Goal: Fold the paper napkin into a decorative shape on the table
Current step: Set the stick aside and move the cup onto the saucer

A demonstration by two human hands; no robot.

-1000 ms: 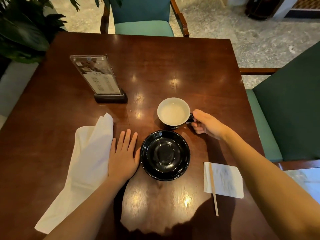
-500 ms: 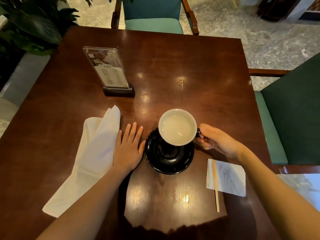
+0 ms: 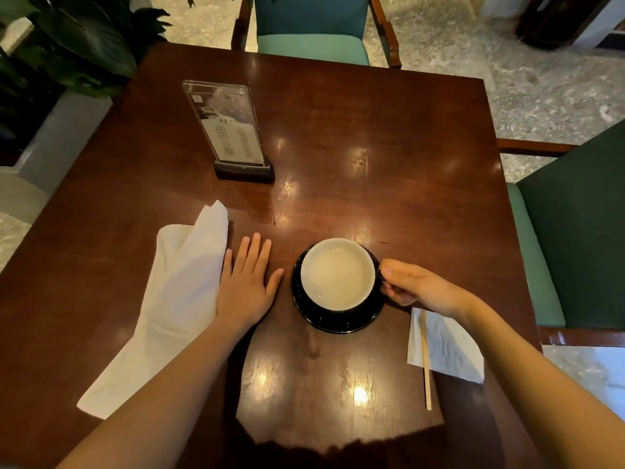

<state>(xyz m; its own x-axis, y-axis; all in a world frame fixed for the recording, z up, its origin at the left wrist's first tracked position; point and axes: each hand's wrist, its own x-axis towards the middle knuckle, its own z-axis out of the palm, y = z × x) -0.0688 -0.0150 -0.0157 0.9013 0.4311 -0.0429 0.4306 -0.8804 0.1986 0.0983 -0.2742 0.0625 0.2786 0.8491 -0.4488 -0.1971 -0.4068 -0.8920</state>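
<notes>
Cup (image 3: 338, 273) on saucer (image 3: 338, 324), napkin (image 3: 176, 299) aside.
Right hand (image 3: 419, 287) grips the cup handle; left hand (image 3: 247, 282) lies flat, fingers straight, on the bench (image 3: 389, 123).

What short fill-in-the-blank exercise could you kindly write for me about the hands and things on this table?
1. The right hand grips the handle of a white-lined ____.
2. Directly beneath that vessel lies a black ____.
3. The left hand lies flat on the table beside a long white paper ____.

Missing words: cup; saucer; napkin.
</notes>
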